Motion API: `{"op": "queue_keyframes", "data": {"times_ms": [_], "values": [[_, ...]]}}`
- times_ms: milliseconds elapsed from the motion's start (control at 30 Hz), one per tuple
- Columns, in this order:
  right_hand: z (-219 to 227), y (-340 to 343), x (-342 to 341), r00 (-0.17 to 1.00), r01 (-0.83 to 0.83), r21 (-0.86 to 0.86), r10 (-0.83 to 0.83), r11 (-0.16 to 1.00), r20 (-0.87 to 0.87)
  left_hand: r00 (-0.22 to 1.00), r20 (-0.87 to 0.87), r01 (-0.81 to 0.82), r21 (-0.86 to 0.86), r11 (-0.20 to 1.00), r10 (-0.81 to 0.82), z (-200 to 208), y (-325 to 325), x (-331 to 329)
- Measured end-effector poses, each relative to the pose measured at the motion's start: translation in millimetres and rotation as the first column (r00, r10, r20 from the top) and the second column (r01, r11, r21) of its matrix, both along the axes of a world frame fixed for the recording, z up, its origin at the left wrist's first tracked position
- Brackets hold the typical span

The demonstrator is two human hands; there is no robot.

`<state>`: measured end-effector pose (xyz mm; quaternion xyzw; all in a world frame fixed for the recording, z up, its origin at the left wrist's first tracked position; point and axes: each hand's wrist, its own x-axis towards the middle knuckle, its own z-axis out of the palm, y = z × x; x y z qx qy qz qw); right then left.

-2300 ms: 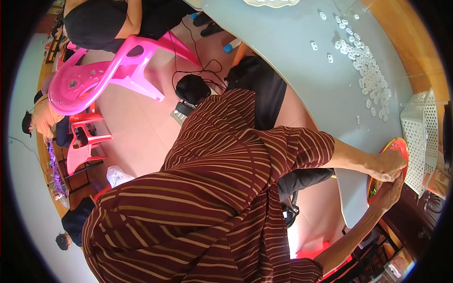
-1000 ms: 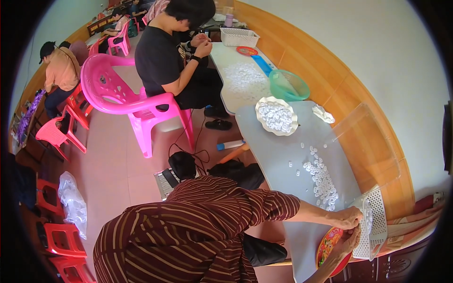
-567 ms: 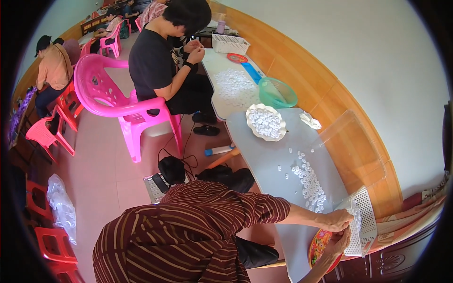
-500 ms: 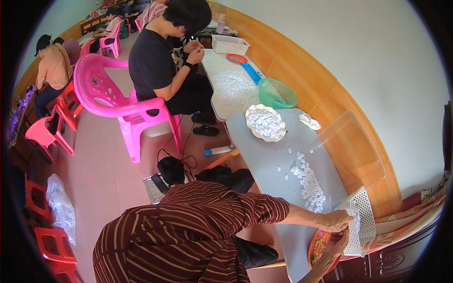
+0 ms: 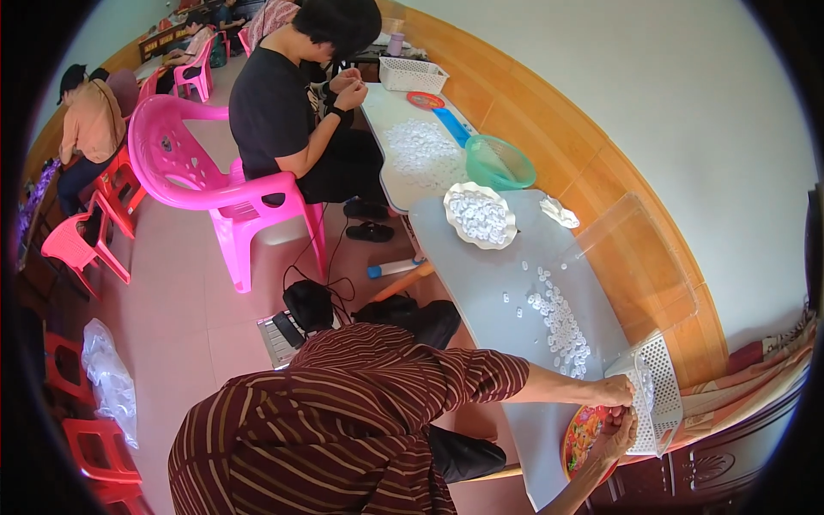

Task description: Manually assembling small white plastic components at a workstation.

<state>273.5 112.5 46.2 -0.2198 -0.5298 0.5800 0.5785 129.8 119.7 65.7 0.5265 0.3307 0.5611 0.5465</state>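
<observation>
My left hand [image 5: 611,392] is closed at the near edge of a white perforated basket [image 5: 663,388]. Just below it, my right hand [image 5: 621,429] has its fingers curled up toward the left one. Whatever sits between the fingers is too small to make out. Under my right wrist lies a red bowl with a colourful pattern [image 5: 581,436]. Beyond my left forearm, small white oval pieces [image 5: 562,330] are strewn in a band over the grey table [image 5: 481,292]. Clear plastic shows inside the basket.
A scalloped dish [image 5: 458,234] heaped with white pieces stands at the table's far end, near a green basket [image 5: 496,180]. A clear plastic sheet [image 5: 639,257] leans by the wall. A person in black [image 5: 273,112] works at the adjoining table, beside a pink chair [image 5: 184,189].
My hands have drawn slightly apart, the right one now a little lower beside the basket. The whole view has shifted slightly. The person in black keeps both hands raised together.
</observation>
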Motion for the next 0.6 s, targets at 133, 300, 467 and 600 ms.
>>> {"op": "queue_keyframes", "data": {"times_ms": [133, 300, 467, 600], "values": [[-6.1, -4.1, 0.7, 0.999, 0.038, -0.024, -0.038, 0.999, 0.005, 0.981, -0.066, -0.161, 0.230, 0.960, 0.181, -7.4, -5.7, 5.7], [-30.2, 7.4, 34.8, 1.000, -0.004, -0.132, 0.001, 0.991, -0.022, 0.961, -0.173, -0.132, 0.403, 0.906, 0.217, -8.7, -22.0, 14.6], [-5.7, -24.9, 9.7, 0.951, 0.306, -0.220, -0.285, 0.926, 0.119, 0.965, -0.243, 0.011, 0.407, 0.913, 0.097, -28.2, -1.1, 18.1], [-4.6, -14.3, 0.7, 0.964, 0.259, -0.242, -0.237, 0.935, 0.117, 0.983, -0.169, 0.112, 0.215, 0.970, -0.076, -33.9, 11.0, 0.4]]}}
